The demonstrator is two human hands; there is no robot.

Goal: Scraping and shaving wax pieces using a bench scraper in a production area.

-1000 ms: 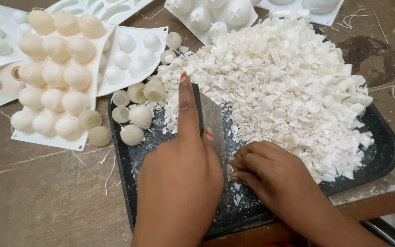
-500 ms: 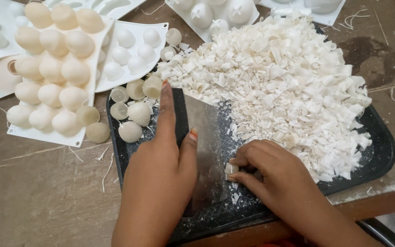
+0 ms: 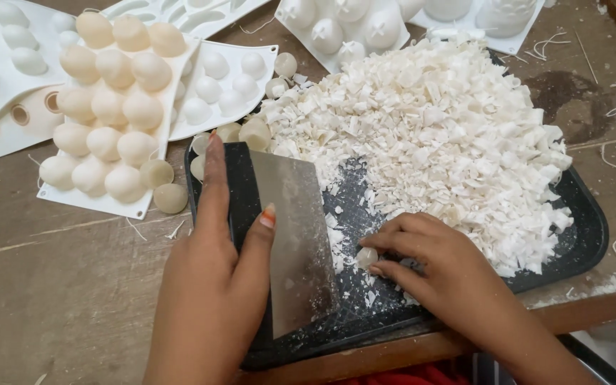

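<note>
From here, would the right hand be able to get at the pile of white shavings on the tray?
Probably yes. The right hand rests on the black tray, pinching a small round piece, and the pile of white shavings lies just beyond its fingers with nothing between.

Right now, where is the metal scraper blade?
In the head view, the metal scraper blade is left of centre, held by the left hand over the black tray, just left of the right hand.

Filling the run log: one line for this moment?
left hand: holds scraper | right hand: pinches wax ball | tray: shavings
</note>
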